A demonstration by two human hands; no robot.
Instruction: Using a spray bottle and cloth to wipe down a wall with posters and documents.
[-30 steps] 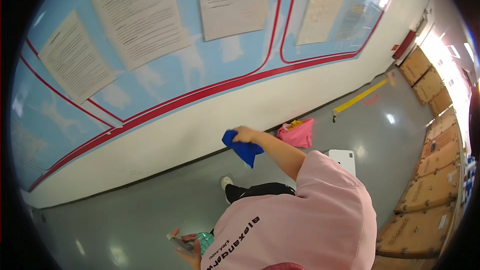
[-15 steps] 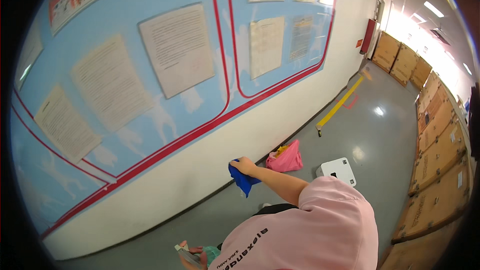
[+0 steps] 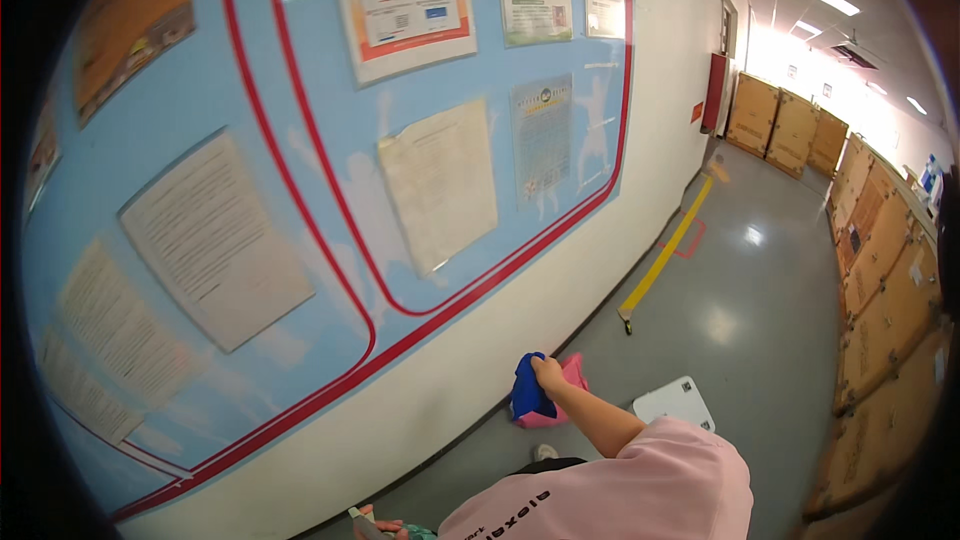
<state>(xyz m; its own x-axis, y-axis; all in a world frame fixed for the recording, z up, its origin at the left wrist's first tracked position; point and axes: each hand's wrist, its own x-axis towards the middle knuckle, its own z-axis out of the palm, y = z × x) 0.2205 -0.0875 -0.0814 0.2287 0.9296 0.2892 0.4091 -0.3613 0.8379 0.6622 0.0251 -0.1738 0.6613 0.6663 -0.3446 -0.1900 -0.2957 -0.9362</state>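
Note:
My right hand (image 3: 547, 373) is shut on a bunched blue cloth (image 3: 527, 392) and holds it out close to the white lower part of the wall (image 3: 440, 390). Above it hangs a light blue notice board (image 3: 330, 170) with red curved lines and several pinned paper sheets. My left hand (image 3: 376, 523) sits at the bottom edge of the view, closed around a small teal and white object (image 3: 415, 532) that is mostly cut off. My pink sleeve (image 3: 650, 485) fills the lower middle.
A pink bag (image 3: 570, 395) lies on the grey floor against the wall, just behind the cloth. A white square board (image 3: 675, 402) lies on the floor to its right. A yellow floor line (image 3: 665, 255) runs along the corridor. Wooden cabinets (image 3: 880, 270) line the right side.
The view has swung upward and along the corridor, so more of the upper notice board shows. My right hand still holds the blue cloth and now sits lower against the wall.

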